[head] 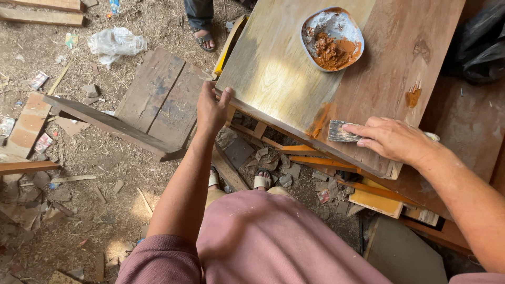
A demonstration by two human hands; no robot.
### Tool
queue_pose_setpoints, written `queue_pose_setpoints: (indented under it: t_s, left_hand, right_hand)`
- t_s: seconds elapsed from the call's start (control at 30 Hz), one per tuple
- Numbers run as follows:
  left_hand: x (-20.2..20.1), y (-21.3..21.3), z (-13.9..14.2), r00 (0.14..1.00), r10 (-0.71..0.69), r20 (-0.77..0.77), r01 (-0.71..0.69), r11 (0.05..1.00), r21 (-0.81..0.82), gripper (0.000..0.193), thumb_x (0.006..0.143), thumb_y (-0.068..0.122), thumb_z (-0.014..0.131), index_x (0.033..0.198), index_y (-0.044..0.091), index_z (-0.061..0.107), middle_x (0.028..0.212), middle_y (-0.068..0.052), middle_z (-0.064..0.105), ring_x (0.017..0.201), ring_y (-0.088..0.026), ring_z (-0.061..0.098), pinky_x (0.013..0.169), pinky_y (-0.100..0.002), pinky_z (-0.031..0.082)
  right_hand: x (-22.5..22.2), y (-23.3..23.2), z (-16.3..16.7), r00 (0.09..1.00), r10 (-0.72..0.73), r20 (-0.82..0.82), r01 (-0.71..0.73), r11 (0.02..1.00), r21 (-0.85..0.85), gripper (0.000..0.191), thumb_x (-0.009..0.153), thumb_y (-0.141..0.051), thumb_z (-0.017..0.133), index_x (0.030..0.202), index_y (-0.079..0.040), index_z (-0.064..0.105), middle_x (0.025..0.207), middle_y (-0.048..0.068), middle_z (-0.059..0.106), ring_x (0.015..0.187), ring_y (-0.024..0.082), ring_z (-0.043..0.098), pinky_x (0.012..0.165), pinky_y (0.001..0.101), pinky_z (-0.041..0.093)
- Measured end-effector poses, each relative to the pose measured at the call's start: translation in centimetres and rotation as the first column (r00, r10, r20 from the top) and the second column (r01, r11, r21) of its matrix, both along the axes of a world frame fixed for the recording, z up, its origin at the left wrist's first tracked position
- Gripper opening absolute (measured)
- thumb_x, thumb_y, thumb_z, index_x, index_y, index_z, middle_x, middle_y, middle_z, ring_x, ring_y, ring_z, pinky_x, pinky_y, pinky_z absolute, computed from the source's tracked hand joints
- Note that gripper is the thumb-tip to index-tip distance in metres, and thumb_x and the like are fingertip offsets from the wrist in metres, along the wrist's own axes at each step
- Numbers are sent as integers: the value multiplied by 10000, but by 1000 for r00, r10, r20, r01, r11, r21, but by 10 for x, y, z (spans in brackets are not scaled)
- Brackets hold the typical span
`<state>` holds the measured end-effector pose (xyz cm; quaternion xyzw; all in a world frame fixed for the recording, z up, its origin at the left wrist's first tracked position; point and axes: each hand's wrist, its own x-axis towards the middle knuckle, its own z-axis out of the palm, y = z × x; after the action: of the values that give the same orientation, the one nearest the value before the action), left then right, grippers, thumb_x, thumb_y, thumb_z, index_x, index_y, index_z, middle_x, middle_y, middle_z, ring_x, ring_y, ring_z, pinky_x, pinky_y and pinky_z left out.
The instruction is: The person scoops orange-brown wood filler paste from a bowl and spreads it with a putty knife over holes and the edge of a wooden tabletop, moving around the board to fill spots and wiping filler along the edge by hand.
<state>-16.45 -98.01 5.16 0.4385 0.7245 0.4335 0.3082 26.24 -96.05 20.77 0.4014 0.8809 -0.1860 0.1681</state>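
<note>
A broad wooden board (294, 68) lies tilted over yellow-edged slats, with an oval dish (332, 38) of white and rust-brown powder on its far part and a crumpled clear plastic bag (117, 42) and small printed wrappers (38, 80) well apart on the sawdust floor to the left. The left hand (210, 108) clamps the board's near-left edge, thumb on top. The right hand (392, 139) presses flat fingers on a small grey scraper (341, 131) near the board's front edge, beside an orange-brown smear (320, 120).
</note>
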Motion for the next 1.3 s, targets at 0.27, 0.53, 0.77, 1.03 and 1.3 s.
queue_pose_setpoints:
  t_s: [0.27, 0.53, 0.77, 1.03, 1.3]
  left_hand:
    - [0, 0, 6, 997, -16, 72, 17, 1000, -12, 451, 947, 335, 728, 1211, 4, 574, 1035, -196, 718, 956, -283, 703, 857, -426, 536]
    - [0, 0, 11, 998, -49, 32, 51, 995, -90, 536, 977, 384, 695, 1282, -20, 522, 1261, -305, 626, 1216, -406, 620, 963, -503, 527]
    - [-2, 0, 9, 999, -45, 13, 46, 994, -98, 584, 967, 395, 698, 1323, -28, 509, 1276, -324, 625, 1223, -409, 632, 994, -505, 525]
    - [-2, 0, 10, 999, -35, 29, 37, 996, -78, 546, 960, 374, 702, 1293, -23, 527, 1179, -281, 675, 1104, -357, 682, 930, -474, 537]
    - [-3, 1, 9, 999, -36, 20, 37, 999, -33, 527, 954, 370, 718, 1271, -13, 543, 1159, -269, 678, 1105, -371, 678, 938, -471, 523]
  right_hand:
    - [-7, 3, -9, 999, 42, -34, -40, 997, 71, 509, 894, -284, 672, 1391, -365, 595, 833, 93, 593, 818, 323, 620, 768, 456, 528]
    - [-21, -13, -6, 997, -77, 20, 77, 997, 13, 516, 913, -313, 653, 1416, -389, 569, 825, 105, 593, 747, 318, 649, 698, 462, 557]
    - [-29, -16, -7, 998, -54, 12, 54, 998, 28, 514, 918, -345, 640, 1424, -392, 562, 825, 108, 590, 754, 325, 653, 721, 463, 562]
    - [-17, -11, 5, 968, -72, 239, 79, 997, -23, 474, 939, -354, 605, 1405, -421, 558, 958, 88, 665, 917, 324, 688, 796, 474, 581]
    - [-27, 6, 16, 962, -184, 201, 183, 983, 25, 502, 957, -347, 596, 1444, -449, 534, 1001, 106, 673, 948, 338, 686, 814, 475, 579]
